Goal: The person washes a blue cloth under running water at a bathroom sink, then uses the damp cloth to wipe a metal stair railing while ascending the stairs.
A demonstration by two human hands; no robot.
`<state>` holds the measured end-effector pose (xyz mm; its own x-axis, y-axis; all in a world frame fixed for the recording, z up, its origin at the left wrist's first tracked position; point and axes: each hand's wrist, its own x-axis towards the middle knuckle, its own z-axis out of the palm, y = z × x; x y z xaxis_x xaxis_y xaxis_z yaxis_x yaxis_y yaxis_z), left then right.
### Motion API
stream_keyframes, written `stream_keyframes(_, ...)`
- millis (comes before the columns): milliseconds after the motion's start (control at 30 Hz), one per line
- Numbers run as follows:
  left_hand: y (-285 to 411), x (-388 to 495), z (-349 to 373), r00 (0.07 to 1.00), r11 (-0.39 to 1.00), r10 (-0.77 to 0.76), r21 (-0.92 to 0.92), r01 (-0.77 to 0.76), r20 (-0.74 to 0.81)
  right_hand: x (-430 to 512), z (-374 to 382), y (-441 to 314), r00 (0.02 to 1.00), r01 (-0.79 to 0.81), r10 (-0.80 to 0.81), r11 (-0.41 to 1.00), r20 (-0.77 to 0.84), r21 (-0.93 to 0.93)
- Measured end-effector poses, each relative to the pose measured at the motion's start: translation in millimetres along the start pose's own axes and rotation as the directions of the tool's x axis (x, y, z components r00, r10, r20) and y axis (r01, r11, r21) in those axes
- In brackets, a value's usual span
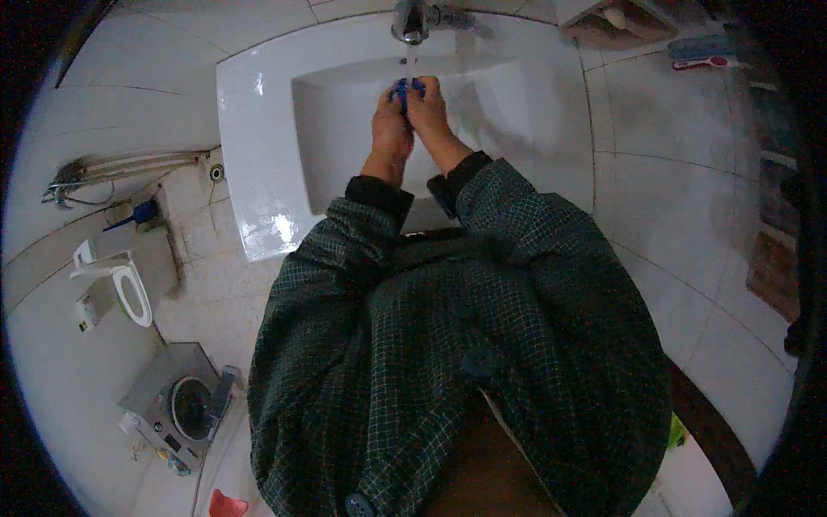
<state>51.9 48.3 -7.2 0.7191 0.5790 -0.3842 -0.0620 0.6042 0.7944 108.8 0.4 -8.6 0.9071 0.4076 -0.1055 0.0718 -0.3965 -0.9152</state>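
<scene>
Both of my hands are together over the white washbasin [336, 148], below the chrome tap [411, 26]. A thin stream of water [411, 61] falls from the tap onto a small dark blue item [407, 90], perhaps a cloth or scrubber; its kind is unclear. My left hand [391, 129] grips it from the left. Opposite it, my right hand [429, 113] grips the same blue item, fingers curled around its top. Parts of the item are hidden by my fingers. The dark checked sleeves end at my wrists, in front of the basin's near rim.
A shelf [620, 26] is fixed at the upper right, beside a red-and-white brush-like item [701, 63]. Left of the basin are a shower fitting [64, 187], a toilet seat [134, 296] and a front-loading washing machine [174, 394]. A red item [226, 504] lies at lower left.
</scene>
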Motion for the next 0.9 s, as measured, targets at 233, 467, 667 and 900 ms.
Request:
stream_keyframes(233, -16, -12, 8, 0.959, 0.911, 0.243, 0.304, -0.278, 0.148, 21, -10, 3, 0.905, -0.409, 0.319, 0.469, 0.282, 0.783)
stream_keyframes(467, -21, 19, -16, 0.984, 0.898, 0.177, 0.405, -0.174, 0.031, -12, -1, 16, 0.804, -0.569, 0.365, 0.245, 0.469, 0.785)
stream_keyframes(667, -22, 5, 11, 0.979, 0.777, 0.121, 0.598, -0.197, 0.165, 1, -19, -16, 0.874, -0.473, 0.367, 0.494, 0.318, 0.730)
stream_keyframes(900, -10, 38, -11, 0.836, 0.362, 0.520, 0.841, -0.402, 0.176, -4, -7, -17, 0.759, -0.649, 0.111, 0.200, 0.642, 0.734)
